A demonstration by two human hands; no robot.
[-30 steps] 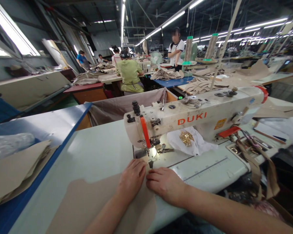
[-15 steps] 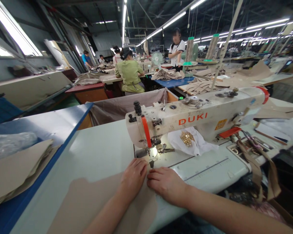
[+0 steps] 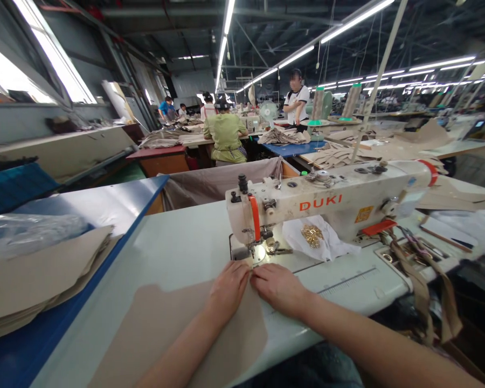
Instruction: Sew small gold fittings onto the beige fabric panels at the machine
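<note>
A large beige fabric piece (image 3: 165, 318) lies on the pale sewing table, its front end near the needle area of a white sewing machine (image 3: 323, 199). My left hand (image 3: 229, 285) rests on the piece with bent fingers, pinching its edge just before the presser foot. Close beside it, my right hand (image 3: 281, 288) has its fingers drawn together at the same edge. The fingertips of both hands nearly meet, and they partly hide the fabric there. A lamp lights the metal needle plate (image 3: 259, 253).
Gold metal rings (image 3: 312, 236) sit on a white cloth (image 3: 335, 242) under the machine arm. At right, a tray (image 3: 408, 253) holds tools and straps (image 3: 422, 302). Stacked beige pieces (image 3: 44, 275) lie on a blue table at left. Other people work farther back.
My hands have come closer together at the fabric edge, closing the gap between them. The whole view has shifted, so the machine sits a little lower and farther right.
</note>
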